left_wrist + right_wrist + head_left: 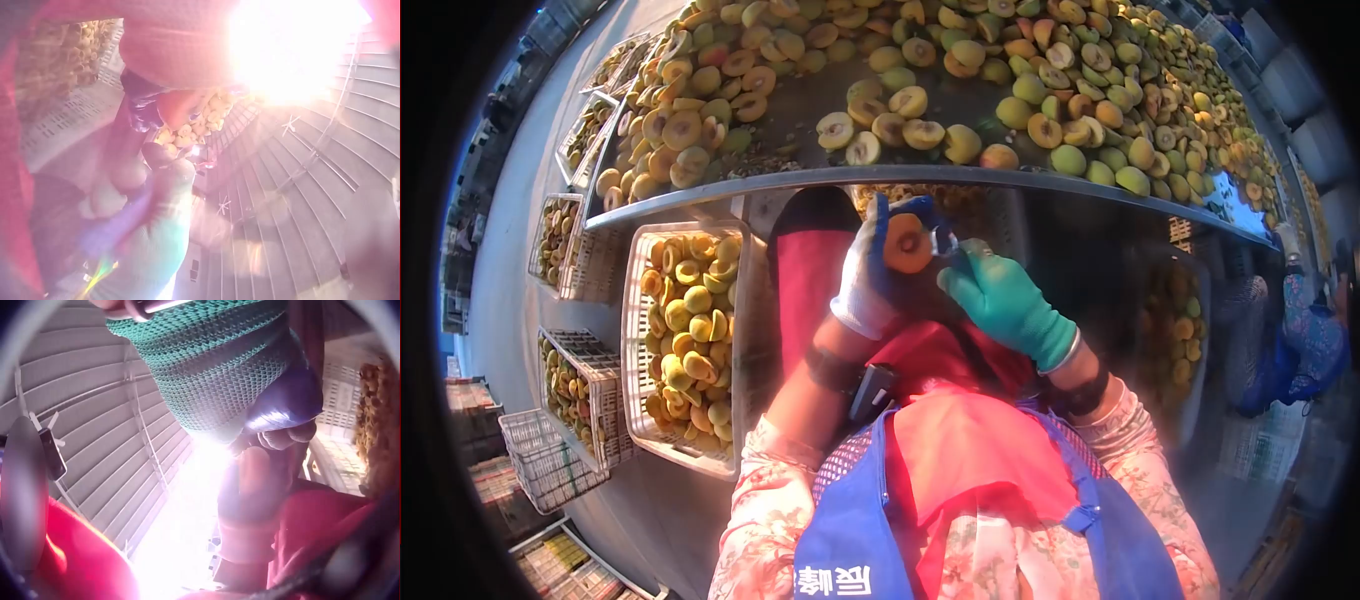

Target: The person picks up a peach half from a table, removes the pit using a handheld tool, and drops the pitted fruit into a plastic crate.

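A cut peach half (908,245), pit side showing, is held in my left hand (864,275), which wears a white glove with blue fingers. The same peach half (177,107) appears in the left wrist view beside strong glare. My right hand (1010,308), in a green glove, grips a small metal-tipped tool (943,242) right at the fruit's edge. Most of the tool is hidden by the fingers. In the right wrist view the green glove (212,375) fills the upper middle, and glare washes out the area below it.
A metal table (800,182) with many halved peaches (1090,100) stands in front, its raised edge just beyond my hands. At the left is a white crate (633,350) of peach halves; more crates (565,450) stand farther left. Another person (1305,330) is at the right.
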`<state>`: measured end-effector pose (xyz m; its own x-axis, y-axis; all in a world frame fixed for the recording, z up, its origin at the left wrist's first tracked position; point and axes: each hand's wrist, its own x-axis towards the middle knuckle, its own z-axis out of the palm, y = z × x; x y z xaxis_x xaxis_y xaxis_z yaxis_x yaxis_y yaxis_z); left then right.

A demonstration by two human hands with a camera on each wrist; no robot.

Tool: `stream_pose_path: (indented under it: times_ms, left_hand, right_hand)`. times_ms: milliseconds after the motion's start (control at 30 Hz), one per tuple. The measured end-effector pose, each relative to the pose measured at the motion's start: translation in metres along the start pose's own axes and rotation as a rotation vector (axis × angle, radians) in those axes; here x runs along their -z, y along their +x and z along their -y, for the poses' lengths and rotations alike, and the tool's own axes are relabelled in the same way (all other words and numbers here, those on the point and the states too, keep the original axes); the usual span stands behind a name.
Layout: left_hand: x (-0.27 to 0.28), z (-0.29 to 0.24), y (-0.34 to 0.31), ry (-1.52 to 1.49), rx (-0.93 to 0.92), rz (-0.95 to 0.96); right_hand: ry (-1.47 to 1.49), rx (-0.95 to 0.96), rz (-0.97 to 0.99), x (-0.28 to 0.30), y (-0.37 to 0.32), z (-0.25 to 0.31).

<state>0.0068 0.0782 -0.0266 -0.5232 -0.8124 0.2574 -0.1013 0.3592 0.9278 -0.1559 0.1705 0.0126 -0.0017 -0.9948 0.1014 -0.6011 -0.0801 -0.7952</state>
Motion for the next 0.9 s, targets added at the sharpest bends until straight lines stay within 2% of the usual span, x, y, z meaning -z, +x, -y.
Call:
stream_pose_path:
  times_ms: [100,167,200,300,433,533,567,633,733,833,900]
  left_hand:
    - [0.007,0.000,0.005,-0.101,-0.008,0.111]
    - [0.000,0.011,0.000,-1.251,0.546,0.044]
    - [0.000,0.015,-0.001,-1.080,0.442,0.045]
    - [0.002,0.015,-0.002,-1.016,0.482,0.063]
    - [0.007,0.004,-0.003,-0.735,0.548,0.083]
    - [0.005,0.015,-0.005,-0.749,0.437,0.109]
    - [0.002,0.019,-0.007,-0.791,0.349,0.095]
    - [-0.003,0.008,-0.009,-0.856,0.297,0.051]
    - [-0.006,-0.003,-0.016,-0.864,0.351,-0.030]
    - [-0.009,0.012,-0.019,-0.788,0.289,-0.062]
    - [-0.012,0.008,-0.020,-0.789,0.265,-0.089]
  right_hand:
    - [-0.275,0.094,0.011,-0.005,0.001,0.005]
    - [-0.322,0.095,0.044,-0.007,0.002,0.003]
    - [-0.334,0.073,0.073,-0.008,0.003,0.003]
    - [-0.303,0.032,0.158,-0.011,0.005,0.001]
    - [-0.113,0.015,0.210,-0.021,0.002,-0.009]
    - [-0.014,-0.089,0.216,-0.024,0.003,-0.010]
    - [0.028,-0.110,0.195,-0.025,0.003,-0.011]
    - [0.138,-0.119,0.079,-0.029,-0.001,-0.012]
    - [0.076,0.031,0.047,-0.035,0.001,-0.011]
    - [0.318,-0.333,0.203,-0.026,0.004,0.011]
    - [0.488,-0.491,0.326,-0.008,0.008,0.031]
